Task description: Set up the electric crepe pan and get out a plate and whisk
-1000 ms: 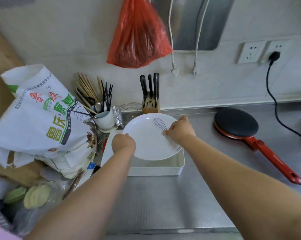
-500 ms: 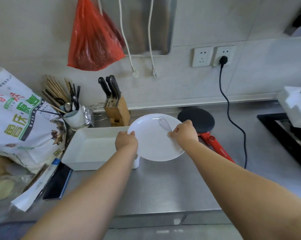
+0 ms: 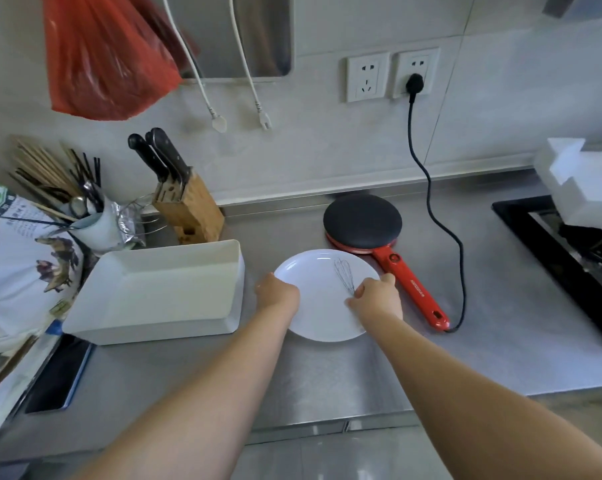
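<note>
A white plate carrying a wire whisk sits over the steel bench, just before the crepe pan, left hand gripping its rim, right hand pinching rim and whisk together.

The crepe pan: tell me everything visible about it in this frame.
The crepe pan has a round, matte black domed top on a red base, with a long red handle carrying a small dial and pale lettering. It lies flat on the steel counter near the wall, handle pointing toward the camera and right. A black cord runs from the handle's end to a plug in the right wall socket. The white plate sits just in front; contact is unclear.
</note>
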Demonstrator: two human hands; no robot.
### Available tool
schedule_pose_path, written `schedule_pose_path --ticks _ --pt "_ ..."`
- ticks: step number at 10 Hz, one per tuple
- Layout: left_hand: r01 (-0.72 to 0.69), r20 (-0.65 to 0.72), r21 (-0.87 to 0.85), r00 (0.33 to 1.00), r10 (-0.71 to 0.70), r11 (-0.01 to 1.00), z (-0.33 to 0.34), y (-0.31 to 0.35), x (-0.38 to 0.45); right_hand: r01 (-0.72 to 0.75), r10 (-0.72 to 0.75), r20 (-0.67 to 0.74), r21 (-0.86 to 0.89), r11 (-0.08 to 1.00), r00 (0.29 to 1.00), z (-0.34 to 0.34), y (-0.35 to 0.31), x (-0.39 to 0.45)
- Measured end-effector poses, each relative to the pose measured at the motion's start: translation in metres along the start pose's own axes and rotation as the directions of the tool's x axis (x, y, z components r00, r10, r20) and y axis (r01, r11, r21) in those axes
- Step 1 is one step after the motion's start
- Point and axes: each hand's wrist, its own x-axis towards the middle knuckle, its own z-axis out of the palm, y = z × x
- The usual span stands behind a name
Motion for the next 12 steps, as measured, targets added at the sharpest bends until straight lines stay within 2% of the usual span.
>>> schedule_pose_path --ticks 3,6,7,8,9,11,12 --pt "-0.084 0.118 -0.030 0.989 0.087 0.996 0.034 -0.005 0.036 -0.059 0.055 -0.053 -0.095 0.994 0.997 0.021 0.017 0.025" --pt "-0.114 0.105 0.164 0.990 0.098 0.980 0.043 -0.004 0.052 -0.100 0.099 -0.016 -0.170 0.980 0.995 0.024 0.014 0.026" --pt "-0.104 0.127 0.148 0.988 0.086 0.984 0.042 -0.002 0.052 -0.113 0.117 0.001 -0.248 0.962 0.993 0.022 0.011 0.023" --pt "-0.119 0.224 0.053 0.969 0.104 0.991 0.039 0.001 0.052 -0.120 0.131 0.018 -0.288 0.950 0.991 0.018 0.012 0.022" --pt "-0.136 0.283 0.065 0.953 0.112 0.989 0.036 0.002 0.056 -0.116 0.132 0.026 -0.332 0.936 0.991 0.012 0.014 0.022" --pt "-0.238 0.241 0.270 0.955 0.174 0.933 0.004 0.039 0.044 -0.067 0.067 -0.011 -0.318 0.946 0.998 -0.027 -0.016 0.014" --pt "-0.358 0.200 0.314 0.930 0.308 0.879 -0.034 0.093 0.028 0.035 -0.054 -0.062 -0.278 0.960 0.997 -0.080 -0.051 0.015"
